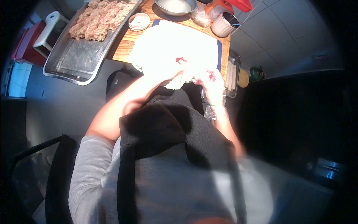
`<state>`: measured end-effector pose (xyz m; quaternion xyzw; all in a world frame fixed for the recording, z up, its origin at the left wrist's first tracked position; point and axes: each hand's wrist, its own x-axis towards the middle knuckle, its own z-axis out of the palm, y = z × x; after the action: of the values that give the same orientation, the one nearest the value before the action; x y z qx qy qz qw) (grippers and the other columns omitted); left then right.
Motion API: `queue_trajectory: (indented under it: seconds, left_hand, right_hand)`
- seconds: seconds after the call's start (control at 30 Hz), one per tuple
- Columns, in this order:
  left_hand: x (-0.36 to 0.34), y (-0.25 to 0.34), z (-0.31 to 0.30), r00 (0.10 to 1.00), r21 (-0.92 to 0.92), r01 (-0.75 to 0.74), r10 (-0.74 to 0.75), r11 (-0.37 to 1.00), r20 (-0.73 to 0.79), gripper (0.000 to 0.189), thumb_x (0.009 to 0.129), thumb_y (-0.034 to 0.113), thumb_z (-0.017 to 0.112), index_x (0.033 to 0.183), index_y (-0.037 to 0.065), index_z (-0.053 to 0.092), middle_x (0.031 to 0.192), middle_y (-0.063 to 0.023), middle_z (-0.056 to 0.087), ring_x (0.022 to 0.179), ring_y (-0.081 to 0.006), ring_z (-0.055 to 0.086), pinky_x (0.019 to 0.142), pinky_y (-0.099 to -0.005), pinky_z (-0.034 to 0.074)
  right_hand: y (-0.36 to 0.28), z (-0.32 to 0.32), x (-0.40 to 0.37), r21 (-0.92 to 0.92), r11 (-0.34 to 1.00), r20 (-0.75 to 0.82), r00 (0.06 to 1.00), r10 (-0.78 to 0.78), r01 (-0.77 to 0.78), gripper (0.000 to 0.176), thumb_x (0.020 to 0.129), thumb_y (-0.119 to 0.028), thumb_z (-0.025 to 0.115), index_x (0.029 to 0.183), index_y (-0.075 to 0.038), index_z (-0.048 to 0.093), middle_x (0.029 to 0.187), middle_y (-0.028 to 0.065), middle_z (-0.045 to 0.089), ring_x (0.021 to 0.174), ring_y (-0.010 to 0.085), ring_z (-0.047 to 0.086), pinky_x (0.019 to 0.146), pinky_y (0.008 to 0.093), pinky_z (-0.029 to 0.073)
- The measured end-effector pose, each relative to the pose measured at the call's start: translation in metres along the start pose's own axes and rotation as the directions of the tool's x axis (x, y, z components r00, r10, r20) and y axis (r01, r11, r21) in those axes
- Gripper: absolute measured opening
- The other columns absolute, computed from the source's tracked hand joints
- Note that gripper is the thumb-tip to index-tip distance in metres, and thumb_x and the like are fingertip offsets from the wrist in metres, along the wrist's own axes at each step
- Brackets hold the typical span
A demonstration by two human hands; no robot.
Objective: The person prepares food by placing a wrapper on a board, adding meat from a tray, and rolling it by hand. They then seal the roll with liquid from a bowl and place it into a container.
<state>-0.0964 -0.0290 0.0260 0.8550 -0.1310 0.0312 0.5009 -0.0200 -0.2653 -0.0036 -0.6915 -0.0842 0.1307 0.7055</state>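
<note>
A: Where are the two hands resting?

B: The left hand point(168, 72) and the right hand point(213, 86) are resting near each other at the near edge of a white sheet point(171, 43). A clear glove point(215, 109) is covering the right hand and crumpling at the wrist.

A: Are they gripping anything?

B: The left fingers are curling inward beside a pale flap point(174, 84), which is hanging between the hands. Glare is washing out the fingertips, so I am not able to tell whether either hand is holding it, nor how wide the fingers are standing.

A: Where is the sheet lying?

B: It is lying on the wooden bench point(123, 51), and a blue margin point(219, 54) is showing along its right side.

A: Which objects are surrounding it?

B: To the left, a metal tray point(84, 61) is bearing clumps of minced mixture point(99, 20) at its far end. Beyond the sheet are standing a stack of small dishes point(139, 21), a metal bowl point(175, 5) with whitish contents, a clear plastic bag point(201, 16) and a ribbed cup point(222, 28). To the right, below the bench top, a second tray point(234, 93) is holding pale sticks point(231, 74).
</note>
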Motion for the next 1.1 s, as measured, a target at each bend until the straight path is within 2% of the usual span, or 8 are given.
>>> queue_trajectory:
  seconds: [0.07,0.2,0.47,0.67,0.77,0.87,0.97,1.1]
  left_hand:
    - [0.003,-0.001,0.001,1.0,0.002,-0.006,0.006,1.0,-0.005,0.027,0.094,0.025,0.057,0.103,0.0,0.062,0.092,-0.017,0.065,0.086,-0.0286,0.064,0.08,-0.039,0.051]
    - [0.002,-0.001,0.005,1.0,0.008,-0.01,0.01,1.0,-0.008,0.027,0.094,0.025,0.057,0.103,0.0,0.062,0.092,-0.0171,0.065,0.086,-0.0288,0.064,0.08,-0.039,0.051]
    - [0.007,-0.004,0.008,0.999,0.017,-0.031,0.032,0.999,-0.027,0.027,0.095,0.024,0.056,0.103,0.0,0.062,0.093,-0.0172,0.065,0.086,-0.0292,0.064,0.08,-0.0392,0.051]
    - [0.012,-0.005,0.009,0.998,0.022,-0.045,0.046,0.999,-0.032,0.027,0.095,0.024,0.056,0.103,0.0,0.062,0.093,-0.0173,0.065,0.086,-0.0295,0.064,0.08,-0.0393,0.051]
    - [0.016,-0.008,0.006,0.997,0.037,-0.062,0.064,0.997,-0.042,0.027,0.095,0.024,0.055,0.103,0.0,0.062,0.093,-0.0173,0.066,0.086,-0.0297,0.064,0.08,-0.0393,0.051]
    - [0.032,-0.018,0.003,0.993,0.104,-0.084,0.092,0.991,-0.074,0.026,0.095,0.024,0.055,0.103,0.0,0.062,0.093,-0.0174,0.066,0.086,-0.0298,0.064,0.08,-0.0394,0.051]
    - [0.049,-0.031,-0.005,0.98,0.255,-0.113,0.151,0.96,-0.133,0.026,0.095,0.024,0.055,0.102,0.0,0.062,0.093,-0.0174,0.066,0.086,-0.03,0.064,0.08,-0.0394,0.051]
    - [0.061,-0.041,-0.011,0.914,0.531,-0.201,0.353,0.823,-0.201,0.026,0.095,0.024,0.055,0.102,0.0,0.062,0.093,-0.0175,0.066,0.086,-0.0302,0.064,0.08,-0.0395,0.051]
  right_hand:
    - [-0.005,-0.002,0.004,0.041,0.997,-0.054,0.996,0.072,-0.07,0.043,0.085,-0.005,0.072,0.122,0.004,0.053,0.106,0.0094,0.065,0.094,0.0165,0.064,0.084,0.0281,0.053]
    - [-0.01,0.015,0.016,-0.292,0.941,-0.044,0.98,-0.194,0.173,0.026,0.087,-0.009,0.068,0.108,0.004,0.06,0.089,0.0091,0.068,0.08,0.0142,0.065,0.072,0.0285,0.054]
    - [0.002,0.007,0.029,0.143,0.988,0.04,0.998,-0.055,0.048,0.032,0.083,-0.013,0.072,0.108,0.004,0.06,0.094,0.0108,0.067,0.082,0.015,0.064,0.07,0.0276,0.053]
    - [-0.013,0.026,0.016,-0.139,0.969,0.013,0.979,-0.205,0.205,0.035,0.084,-0.005,0.072,0.114,0.003,0.056,0.098,0.0087,0.065,0.085,0.0145,0.063,0.076,0.0286,0.053]
    - [-0.005,0.01,0.02,-0.2,0.972,-0.033,0.991,-0.13,0.121,0.038,0.083,-0.005,0.072,0.117,0.002,0.055,0.099,0.0093,0.066,0.086,0.0153,0.064,0.077,0.0288,0.053]
    - [-0.005,0.0,0.02,0.002,0.996,-0.097,0.991,-0.087,0.087,0.038,0.083,-0.004,0.072,0.117,0.001,0.056,0.099,0.0091,0.066,0.085,0.0151,0.064,0.076,0.0287,0.053]
    - [-0.006,-0.006,0.025,-0.007,0.978,-0.036,0.977,-0.209,0.209,0.031,0.085,-0.006,0.071,0.112,0.001,0.059,0.095,0.0076,0.067,0.08,0.0146,0.064,0.072,0.0284,0.053]
    - [-0.004,-0.012,0.034,-0.606,0.757,0.175,0.97,-0.171,0.243,0.021,0.084,-0.006,0.066,0.103,0.001,0.061,0.086,0.0055,0.066,0.074,0.0136,0.062,0.067,0.028,0.05]
